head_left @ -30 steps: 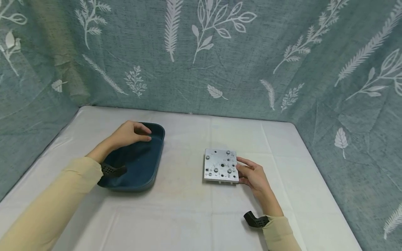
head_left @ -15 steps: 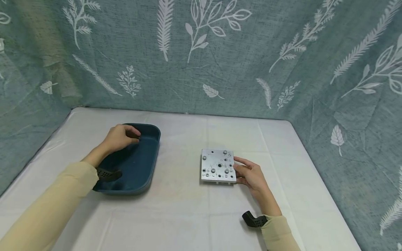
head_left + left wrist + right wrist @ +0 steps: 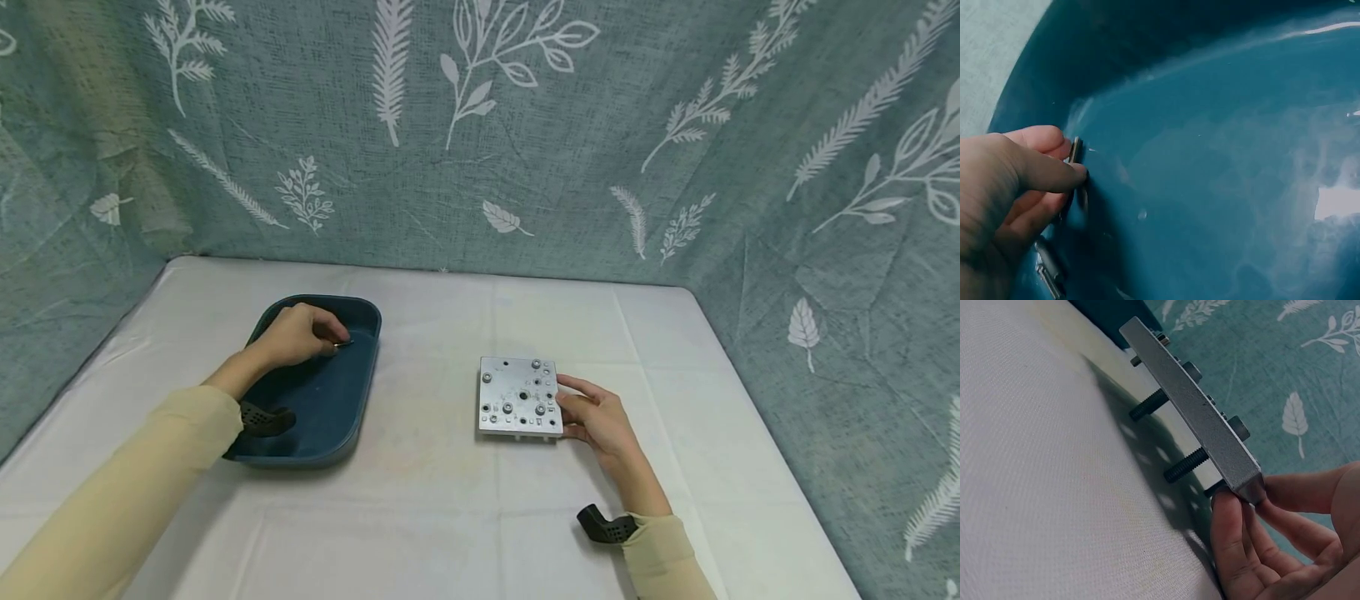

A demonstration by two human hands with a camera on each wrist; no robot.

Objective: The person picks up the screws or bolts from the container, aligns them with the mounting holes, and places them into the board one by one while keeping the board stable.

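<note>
My left hand reaches into the dark blue tray. Between its thumb and fingers it pinches a small metal pin, close over the tray's floor. More small metal pins lie below the hand in the left wrist view. My right hand grips the right edge of a square silver metal plate with holes and screw heads on its top. In the right wrist view, threaded screws stick out of the plate's underside, above the white cloth. The plate's shadow falls on the cloth beneath.
A white cloth covers the table. Green curtains with white leaf prints hang behind it and at both sides. The tray stands left of the plate, with bare cloth between them. Black wrist mounts sit at both cuffs.
My left hand has lowered into the tray, and its fingers have closed on the pin. The right hand keeps its grip on the plate. The head view has shifted slightly.
</note>
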